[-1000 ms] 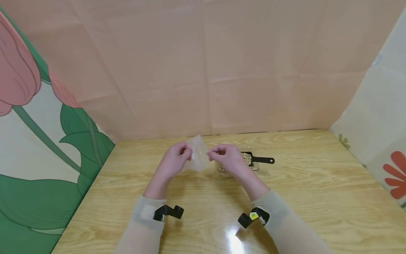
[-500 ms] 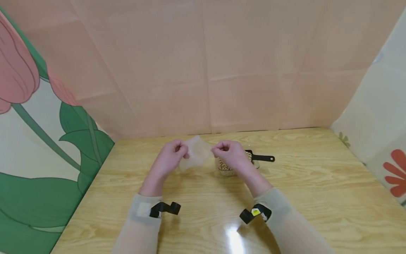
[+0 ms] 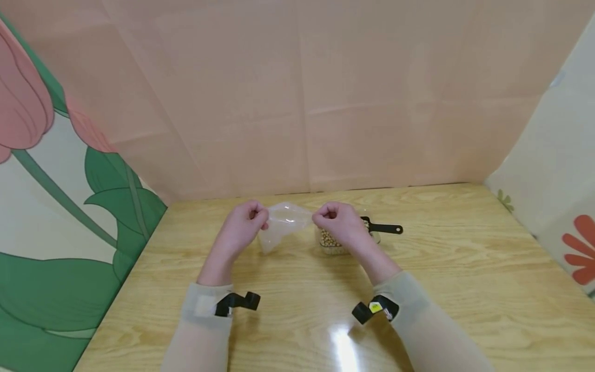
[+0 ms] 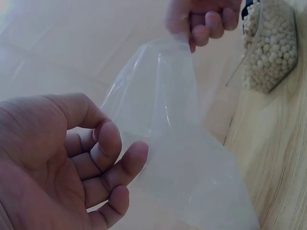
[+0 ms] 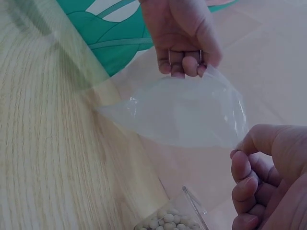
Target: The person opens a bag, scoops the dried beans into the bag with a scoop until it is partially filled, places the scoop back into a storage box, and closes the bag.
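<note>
A clear plastic bag (image 3: pixel 284 221) is stretched between my two hands above the table. My left hand (image 3: pixel 243 223) pinches one side of its edge between thumb and forefinger. On the opposite side my right hand (image 3: pixel 338 221) pinches the edge the same way. In the left wrist view the bag (image 4: pixel 177 143) hangs down from the pinched edge, its film creased and shiny. Behind the right hand stands a clear container (image 3: pixel 332 250) of round, pale beans or beads (image 4: pixel 273 48). A black scoop (image 3: pixel 385 228) rests in it, its handle pointing right; the scoop's head is partly hidden.
The wooden table (image 3: pixel 288 310) runs back to a pink-beige cloth wall (image 3: pixel 297 103). Flower-patterned panels stand at the left (image 3: pixel 46 206) and right sides. Each sleeve carries a black wrist camera mount, one on the left (image 3: pixel 237 301) and one on the right (image 3: pixel 375 309).
My hands have moved farther apart, the left one going left, and the bag is pulled wider between them. The container and scoop have stayed in place.
</note>
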The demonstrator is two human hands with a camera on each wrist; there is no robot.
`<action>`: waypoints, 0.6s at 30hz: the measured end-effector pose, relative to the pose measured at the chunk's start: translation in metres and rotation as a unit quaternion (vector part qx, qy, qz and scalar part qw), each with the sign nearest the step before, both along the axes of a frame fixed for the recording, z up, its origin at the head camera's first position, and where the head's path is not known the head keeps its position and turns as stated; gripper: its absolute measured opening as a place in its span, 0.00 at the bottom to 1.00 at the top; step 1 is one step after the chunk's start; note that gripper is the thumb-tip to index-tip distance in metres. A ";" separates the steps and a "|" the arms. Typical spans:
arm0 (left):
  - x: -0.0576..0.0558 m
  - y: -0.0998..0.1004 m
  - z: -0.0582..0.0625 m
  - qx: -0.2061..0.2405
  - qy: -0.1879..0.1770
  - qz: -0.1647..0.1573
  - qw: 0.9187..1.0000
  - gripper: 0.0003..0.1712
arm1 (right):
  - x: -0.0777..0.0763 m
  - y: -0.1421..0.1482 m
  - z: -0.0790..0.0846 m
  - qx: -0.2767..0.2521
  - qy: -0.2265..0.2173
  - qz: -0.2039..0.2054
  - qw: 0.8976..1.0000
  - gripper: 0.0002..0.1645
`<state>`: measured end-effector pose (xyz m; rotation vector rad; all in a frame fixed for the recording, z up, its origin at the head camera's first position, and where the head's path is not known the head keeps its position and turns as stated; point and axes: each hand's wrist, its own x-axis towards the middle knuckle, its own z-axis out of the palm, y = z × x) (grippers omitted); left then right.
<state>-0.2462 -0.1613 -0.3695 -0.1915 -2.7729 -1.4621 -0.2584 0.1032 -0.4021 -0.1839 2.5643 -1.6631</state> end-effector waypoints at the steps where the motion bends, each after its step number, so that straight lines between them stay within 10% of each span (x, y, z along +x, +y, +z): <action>1: 0.000 0.001 0.000 -0.006 0.000 -0.002 1.000 0.12 | 0.000 0.000 0.000 0.004 0.003 0.002 1.000 0.08; 18: -0.001 0.015 -0.005 -0.073 0.026 -0.035 0.996 0.12 | 0.004 -0.012 -0.005 0.024 0.018 0.033 0.999 0.09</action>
